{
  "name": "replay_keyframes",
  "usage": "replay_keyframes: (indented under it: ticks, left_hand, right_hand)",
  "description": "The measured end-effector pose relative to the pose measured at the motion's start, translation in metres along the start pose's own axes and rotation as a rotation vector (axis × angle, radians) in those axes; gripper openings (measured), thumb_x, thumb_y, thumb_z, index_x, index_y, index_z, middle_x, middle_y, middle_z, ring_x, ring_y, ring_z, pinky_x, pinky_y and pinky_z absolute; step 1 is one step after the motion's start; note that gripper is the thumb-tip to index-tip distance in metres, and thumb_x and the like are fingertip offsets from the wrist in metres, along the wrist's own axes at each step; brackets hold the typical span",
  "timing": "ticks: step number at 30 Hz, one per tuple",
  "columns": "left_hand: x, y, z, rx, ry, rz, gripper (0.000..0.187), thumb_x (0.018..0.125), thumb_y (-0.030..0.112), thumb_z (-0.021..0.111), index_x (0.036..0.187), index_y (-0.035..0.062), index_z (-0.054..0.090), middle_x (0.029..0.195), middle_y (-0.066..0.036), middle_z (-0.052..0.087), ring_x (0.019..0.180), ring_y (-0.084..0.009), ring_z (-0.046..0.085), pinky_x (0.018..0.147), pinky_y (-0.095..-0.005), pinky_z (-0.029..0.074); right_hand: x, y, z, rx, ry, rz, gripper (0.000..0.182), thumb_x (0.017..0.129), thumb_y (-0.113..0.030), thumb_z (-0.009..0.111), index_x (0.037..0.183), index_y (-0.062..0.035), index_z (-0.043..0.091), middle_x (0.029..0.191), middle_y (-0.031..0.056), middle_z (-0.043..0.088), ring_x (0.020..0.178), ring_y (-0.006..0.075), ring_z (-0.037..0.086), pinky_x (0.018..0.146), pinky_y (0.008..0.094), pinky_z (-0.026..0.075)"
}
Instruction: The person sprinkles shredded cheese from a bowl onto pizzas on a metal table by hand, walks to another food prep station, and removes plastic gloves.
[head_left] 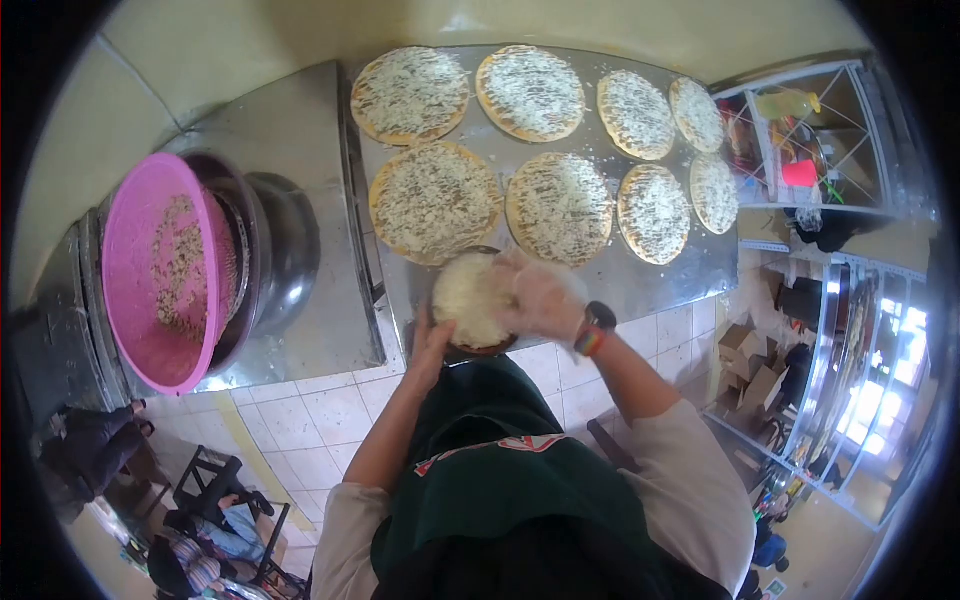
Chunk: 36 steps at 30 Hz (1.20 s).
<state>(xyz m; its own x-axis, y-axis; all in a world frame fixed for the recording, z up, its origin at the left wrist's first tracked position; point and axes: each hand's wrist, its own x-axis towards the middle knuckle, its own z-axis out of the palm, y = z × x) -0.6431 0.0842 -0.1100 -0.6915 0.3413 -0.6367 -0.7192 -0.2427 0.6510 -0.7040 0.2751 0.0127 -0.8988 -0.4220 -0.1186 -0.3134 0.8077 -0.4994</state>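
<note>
A bowl of white shredded topping (468, 300) is at the table's front edge, close to my body. My left hand (430, 345) grips the bowl's left rim, thumb over the edge. My right hand (540, 298), in a clear plastic glove, is at the bowl's right side over the topping; its fingers are blurred, and what they hold cannot be made out. Beyond the bowl, round flat bases with white shreds lie in two rows on the metal table. The nearest are a front-left base (436, 202) and one beside it (560, 210).
On the left metal table (340, 345) a pink basin (165, 360) with crumbly bits leans in a dark metal bowl (262, 255). A wire rack (870, 130) with bottles stands right. Cardboard boxes (750, 355) lie beyond. People (95, 450) are at the lower left.
</note>
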Motion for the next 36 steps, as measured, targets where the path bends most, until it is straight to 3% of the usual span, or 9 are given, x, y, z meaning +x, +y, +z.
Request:
replay_keyframes:
  ticks: [7, 10, 12, 19, 21, 25, 27, 33, 36]
  left_hand:
    - [-0.006, 0.002, 0.024, -0.095, -0.088, 0.017, 0.073, 0.077, 0.023, 0.049, 0.131, 0.0053, 0.004, 0.126, -0.015, 0.028, 0.111, -0.0236, 0.034, 0.088, -0.0317, 0.034]
    - [-0.001, -0.011, 0.006, -0.207, -0.093, -0.091, 0.072, 0.076, 0.022, 0.048, 0.131, 0.0053, 0.005, 0.124, -0.014, 0.031, 0.111, -0.0224, 0.035, 0.089, -0.0315, 0.033]
    - [0.009, -0.029, -0.011, -0.225, -0.072, -0.036, 0.07, 0.076, 0.021, 0.048, 0.131, 0.0053, 0.008, 0.124, -0.014, 0.032, 0.111, -0.0215, 0.036, 0.089, -0.0317, 0.034]
    - [-0.017, -0.008, -0.055, -0.253, 0.0, 0.038, 0.057, 0.072, 0.025, 0.053, 0.12, 0.0003, 0.032, 0.115, -0.012, 0.043, 0.107, -0.0207, 0.042, 0.09, -0.0324, 0.034]
    - [-0.028, -0.014, -0.071, -0.26, 0.086, 0.084, 0.055, 0.072, 0.03, 0.05, 0.116, -0.0012, 0.037, 0.112, -0.011, 0.046, 0.104, -0.0202, 0.044, 0.089, -0.0326, 0.034]
    - [-0.053, -0.016, -0.093, -0.325, 0.257, 0.201, 0.06, 0.07, 0.038, 0.049, 0.114, -0.0016, 0.039, 0.112, -0.01, 0.046, 0.105, -0.0203, 0.045, 0.089, -0.0331, 0.034]
    - [-0.062, -0.01, -0.097, -0.328, 0.288, 0.232, 0.061, 0.07, 0.039, 0.049, 0.116, -0.0009, 0.038, 0.114, -0.01, 0.045, 0.105, -0.0209, 0.044, 0.089, -0.0334, 0.034]
    - [-0.069, -0.003, -0.104, -0.374, 0.311, 0.284, 0.062, 0.071, 0.039, 0.049, 0.118, 0.0006, 0.035, 0.117, -0.01, 0.043, 0.108, -0.0222, 0.041, 0.091, -0.0343, 0.032]
    - [-0.069, -0.003, -0.106, -0.396, 0.312, 0.276, 0.062, 0.071, 0.038, 0.049, 0.118, 0.0012, 0.035, 0.117, -0.01, 0.042, 0.109, -0.022, 0.04, 0.092, -0.0345, 0.031]
  right_hand:
    - [-0.019, 0.009, 0.057, -0.058, -0.194, 0.056, 0.046, 0.066, -0.031, 0.06, 0.102, -0.0051, 0.05, 0.097, 0.017, 0.051, 0.083, 0.0313, 0.052, 0.073, 0.0393, 0.043]
    - [-0.002, 0.019, 0.032, 0.177, -0.128, -0.03, 0.03, 0.067, -0.026, 0.056, 0.089, -0.0046, 0.056, 0.077, 0.0113, 0.057, 0.076, 0.0302, 0.055, 0.07, 0.0378, 0.044]
    - [0.014, 0.024, 0.012, 0.991, -0.327, 0.199, 0.037, 0.071, -0.031, 0.059, 0.093, -0.0021, 0.053, 0.072, 0.005, 0.054, 0.062, 0.0171, 0.054, 0.056, 0.0275, 0.046]
    - [0.086, 0.058, 0.024, 1.073, -0.237, 0.443, 0.029, 0.074, -0.027, 0.055, 0.091, -0.0026, 0.057, 0.073, 0.0054, 0.059, 0.065, 0.0144, 0.056, 0.059, 0.0262, 0.046]
    - [0.114, 0.068, 0.044, 0.189, 0.028, 0.161, 0.025, 0.074, -0.026, 0.053, 0.089, -0.0073, 0.06, 0.077, 0.0111, 0.061, 0.072, 0.0202, 0.058, 0.065, 0.0306, 0.045]
    - [0.133, 0.074, 0.055, 0.038, 0.167, 0.457, 0.021, 0.074, -0.024, 0.05, 0.087, -0.0128, 0.062, 0.08, 0.0133, 0.06, 0.077, 0.0255, 0.057, 0.071, 0.0341, 0.044]
    - [0.142, 0.064, 0.067, -0.222, -0.314, 0.249, 0.022, 0.075, -0.024, 0.047, 0.087, -0.0132, 0.062, 0.082, 0.0112, 0.06, 0.079, 0.0261, 0.057, 0.073, 0.0351, 0.043]
    - [0.187, 0.038, 0.109, -0.185, 0.032, -0.04, 0.022, 0.073, -0.021, 0.045, 0.077, -0.0086, 0.062, 0.075, 0.0118, 0.059, 0.078, 0.0254, 0.057, 0.074, 0.0356, 0.043]
    - [0.209, 0.029, 0.084, -0.246, -0.038, 0.184, 0.02, 0.076, -0.023, 0.049, 0.086, -0.0099, 0.061, 0.077, 0.0094, 0.06, 0.072, 0.0202, 0.058, 0.066, 0.0319, 0.046]
